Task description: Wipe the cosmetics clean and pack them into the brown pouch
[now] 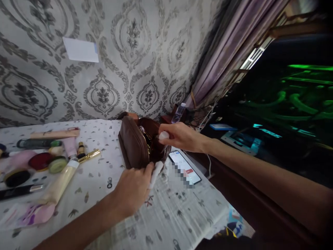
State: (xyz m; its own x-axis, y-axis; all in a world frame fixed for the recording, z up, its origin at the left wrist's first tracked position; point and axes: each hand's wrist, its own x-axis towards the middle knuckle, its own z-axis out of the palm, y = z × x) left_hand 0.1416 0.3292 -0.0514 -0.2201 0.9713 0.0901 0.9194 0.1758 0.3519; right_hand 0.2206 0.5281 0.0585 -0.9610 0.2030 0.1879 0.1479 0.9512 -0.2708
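A brown cosmetic bag [135, 142] stands unzipped on the cloth, with a gold zipper along its opening. At its near edge my left hand [132, 189] is closed, a white tissue [156, 173] showing beside its fingers; whether it also grips the bag's rim is hard to tell. My right hand [177, 134] is closed over the bag's right side, pinching a small white wad [163, 135] that looks like crumpled tissue. The inside of the bag is dark and its contents are mostly hidden.
Several cosmetics lie at left, among them a cream tube [62, 180], a dark red round case [40, 161] and a gold tube [90, 155]. A lit phone [184, 168] lies right of the bag. Behind stands a clear bottle [179, 113]; a computer case [286, 104] glows green at right.
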